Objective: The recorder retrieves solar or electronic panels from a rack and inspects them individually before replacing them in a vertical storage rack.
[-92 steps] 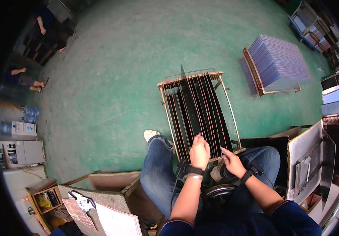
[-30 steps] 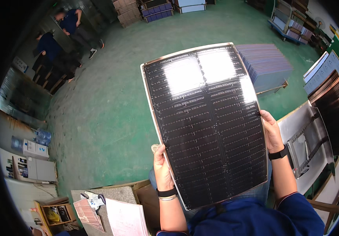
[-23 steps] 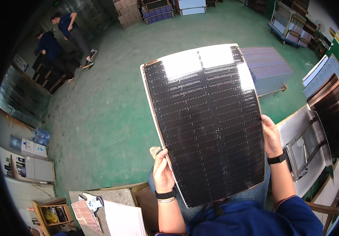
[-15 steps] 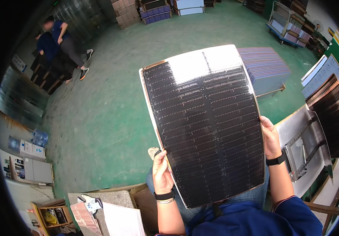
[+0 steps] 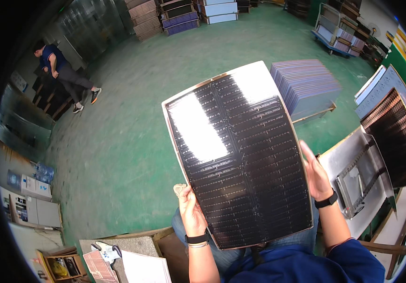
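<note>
A large glossy black circuit board panel (image 5: 250,188) with rows of fine pattern and a pale rim is held up over my lap, tilted slightly. White glare covers its upper left and top. My left hand (image 5: 192,214) is closed on the panel's left edge near the lower corner, its fingers partly hidden behind. At the right edge, my right hand (image 5: 317,178) has its fingers stretched straight and a little blurred. It lies against or just beside the edge; whether it touches is unclear. Both wrists wear dark bands.
A stack of upright panels (image 5: 304,87) stands on the green floor beyond. To the right are a metal fixture (image 5: 352,184) and a copper-toned panel (image 5: 396,137). A bench with white sheets (image 5: 146,266) lies lower left. One person (image 5: 54,61) stands far left; a loaded trolley (image 5: 335,37) is at the back.
The right hand's fingers have straightened from their hold on the edge. The panel has shifted slightly left and its glare has spread to the left side. Only one of two people far left shows now.
</note>
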